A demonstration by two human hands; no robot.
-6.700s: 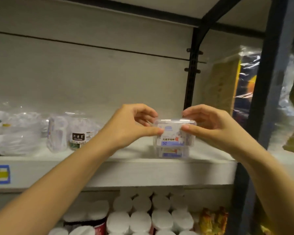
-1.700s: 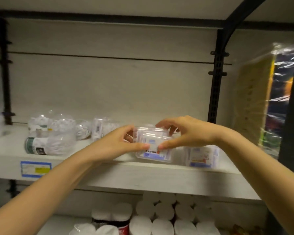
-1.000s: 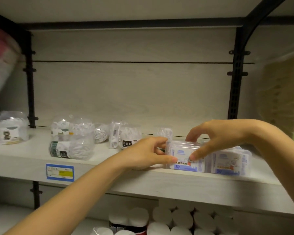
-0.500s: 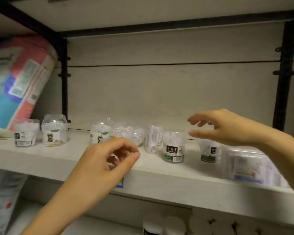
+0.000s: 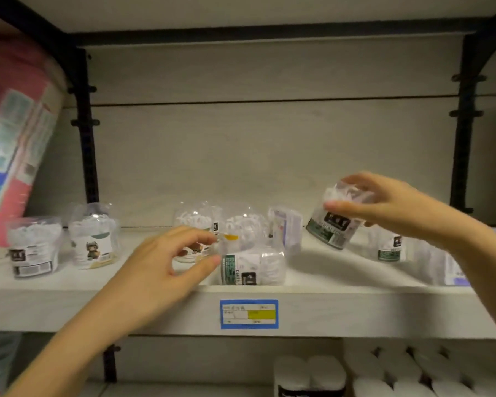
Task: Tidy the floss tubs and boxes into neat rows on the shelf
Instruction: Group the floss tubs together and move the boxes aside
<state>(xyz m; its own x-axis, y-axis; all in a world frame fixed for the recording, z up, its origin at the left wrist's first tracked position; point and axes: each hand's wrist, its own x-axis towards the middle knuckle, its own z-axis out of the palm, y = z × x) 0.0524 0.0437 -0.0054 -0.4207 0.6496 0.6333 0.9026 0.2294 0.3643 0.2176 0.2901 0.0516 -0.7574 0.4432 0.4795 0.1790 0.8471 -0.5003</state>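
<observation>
A blue price label [image 5: 249,314] is stuck on the front edge of the shelf [image 5: 355,308]. Directly above it a floss tub [image 5: 252,267] lies on its side at the lip, its green label facing forward. The left hand [image 5: 161,270] comes in from the label's lower left with thumb and forefinger parted in a loose curl. The thumb tip sits just beside that tub's left end, though whether it touches cannot be told. Up and right of the label, the right hand [image 5: 384,204] pinches a second green-labelled tub [image 5: 331,222] by its clear top, tilted and lifted off the board. Beneath it, right of the label, a bare stretch of shelf runs from the front edge to the back wall. That stretch ends at an upright green tub [image 5: 390,245] and blurred flat boxes [image 5: 453,267] at the far right. Behind the lying tub a domed clear tub [image 5: 245,227], a slim box [image 5: 287,230] standing on end and a cartoon-labelled tub [image 5: 195,222] crowd together. Far left of the label, two upright tubs [image 5: 93,239] [image 5: 33,247] stand side by side, with bare board in front of them. A pink packet [image 5: 15,133] leans beyond the black post [image 5: 86,138]. White rolls [image 5: 384,373] fill the level below the label.
</observation>
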